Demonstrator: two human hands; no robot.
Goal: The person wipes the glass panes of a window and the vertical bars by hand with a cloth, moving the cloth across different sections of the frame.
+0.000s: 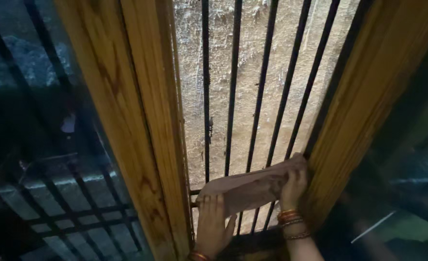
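Both hands (213, 222) pressing crumpled brown paper (252, 186) against black window bars (233, 87)

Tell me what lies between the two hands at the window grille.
In the head view, a stretch of crumpled brown paper spans from the left hand to the right hand, pressed against the black vertical bars.
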